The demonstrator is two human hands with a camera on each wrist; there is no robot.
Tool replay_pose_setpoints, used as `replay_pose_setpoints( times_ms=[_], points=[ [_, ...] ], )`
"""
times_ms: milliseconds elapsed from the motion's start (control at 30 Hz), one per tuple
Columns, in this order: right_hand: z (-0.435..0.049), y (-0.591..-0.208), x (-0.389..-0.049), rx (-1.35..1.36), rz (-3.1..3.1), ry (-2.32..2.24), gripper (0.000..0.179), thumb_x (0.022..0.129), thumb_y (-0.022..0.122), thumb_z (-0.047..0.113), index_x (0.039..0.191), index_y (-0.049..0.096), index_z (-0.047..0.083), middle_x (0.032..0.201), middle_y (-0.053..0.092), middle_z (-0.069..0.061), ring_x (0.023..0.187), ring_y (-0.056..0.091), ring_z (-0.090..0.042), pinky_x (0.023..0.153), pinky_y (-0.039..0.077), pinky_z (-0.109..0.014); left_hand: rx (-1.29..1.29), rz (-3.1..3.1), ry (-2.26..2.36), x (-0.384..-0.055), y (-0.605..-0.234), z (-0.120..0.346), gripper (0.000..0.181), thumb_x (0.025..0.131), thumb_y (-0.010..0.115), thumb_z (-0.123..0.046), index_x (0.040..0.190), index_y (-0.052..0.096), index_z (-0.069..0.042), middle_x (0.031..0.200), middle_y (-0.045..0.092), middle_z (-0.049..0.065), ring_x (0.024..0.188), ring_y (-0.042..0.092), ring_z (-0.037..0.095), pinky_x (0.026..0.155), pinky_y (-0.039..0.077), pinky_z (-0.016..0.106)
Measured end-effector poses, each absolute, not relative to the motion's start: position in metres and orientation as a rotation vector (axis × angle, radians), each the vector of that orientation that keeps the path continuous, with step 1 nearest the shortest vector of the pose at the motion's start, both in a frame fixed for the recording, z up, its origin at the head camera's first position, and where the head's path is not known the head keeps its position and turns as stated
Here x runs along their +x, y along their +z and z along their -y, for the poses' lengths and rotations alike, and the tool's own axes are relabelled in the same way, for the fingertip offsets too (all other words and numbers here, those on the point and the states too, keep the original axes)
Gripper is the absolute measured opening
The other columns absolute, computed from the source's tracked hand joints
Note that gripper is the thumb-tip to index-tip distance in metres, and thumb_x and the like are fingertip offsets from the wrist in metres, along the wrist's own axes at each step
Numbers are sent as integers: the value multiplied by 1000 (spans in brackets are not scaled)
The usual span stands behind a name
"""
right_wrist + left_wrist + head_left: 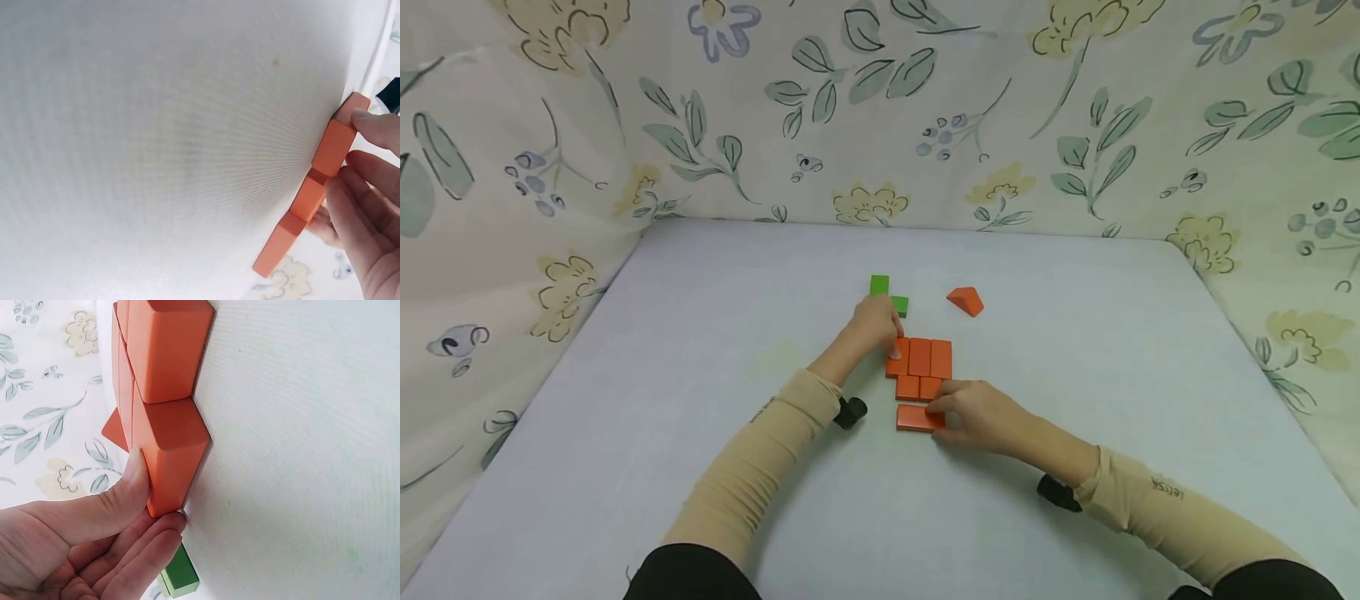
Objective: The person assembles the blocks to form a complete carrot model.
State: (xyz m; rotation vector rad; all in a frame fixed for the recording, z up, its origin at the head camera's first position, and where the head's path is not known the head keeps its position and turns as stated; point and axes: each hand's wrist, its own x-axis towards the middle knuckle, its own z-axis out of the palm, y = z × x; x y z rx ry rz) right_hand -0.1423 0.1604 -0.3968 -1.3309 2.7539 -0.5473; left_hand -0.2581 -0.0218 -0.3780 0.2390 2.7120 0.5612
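Observation:
Flat orange blocks lie together on the white table, three upright ones side by side in the far row and two short ones [907,388] below them. My left hand [874,320] pinches the leftmost orange block [172,475] of the far row, thumb on its top and fingers at its far end. Nearer to me, a sideways orange block [913,417] lies just apart from the short pair. Thumb and fingers of my right hand [981,415] grip its right end. In the right wrist view, the stepped edge of the orange blocks [307,199] shows beside the fingers.
Beyond my left hand lie two green blocks, one tall [880,284] and one partly hidden [901,306]. A faceted orange block [967,301] lies farther back on the right. Floral cloth [880,125] stands behind the white table [1112,333].

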Motion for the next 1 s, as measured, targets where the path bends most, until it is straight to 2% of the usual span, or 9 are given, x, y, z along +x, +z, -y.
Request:
replay_pose_setpoints(
  times_ms=[200, 467, 767, 900, 1000],
  points=[
    [-158, -396, -145, -1375, -2795, -491, 20, 74, 84, 10, 91, 76, 2, 87, 67, -4, 77, 64, -15, 71, 55, -26, 250, -2714, 537, -258, -378, 22, 32, 70, 88, -15, 99, 78, -9, 115, 68, 6, 118, 55, 26, 97, 46, 34],
    [-155, -395, -147, -1363, -2802, -478, 20, 74, 84, 9, 90, 76, 1, 86, 67, -4, 77, 64, -16, 71, 55, -27, 232, -2711, 574, -258, -379, 21, 32, 70, 88, -13, 99, 78, -8, 112, 69, 7, 113, 56, 26, 93, 49, 34],
    [-154, -395, -148, -1333, -2804, -496, 19, 74, 84, 8, 89, 76, 1, 84, 67, -4, 76, 64, -16, 71, 55, -27, 250, -2716, 546, -259, -379, 22, 32, 69, 89, -15, 99, 78, -9, 113, 69, 5, 116, 55, 27, 97, 46, 34],
    [-154, -387, -153, -1226, -2761, -563, 18, 77, 82, 13, 90, 76, 3, 84, 67, -2, 76, 63, -15, 70, 54, -26, 252, -2714, 558, -259, -378, 22, 33, 69, 89, -14, 99, 78, -9, 112, 69, 5, 117, 54, 27, 99, 44, 35],
    [-161, -376, -170, -1048, -2755, -675, 16, 83, 78, 16, 93, 77, 3, 85, 69, -1, 78, 63, -17, 69, 53, -27, 254, -2711, 568, -258, -378, 22, 34, 69, 89, -14, 100, 78, -8, 112, 70, 6, 117, 54, 28, 99, 45, 35]
  ],
)
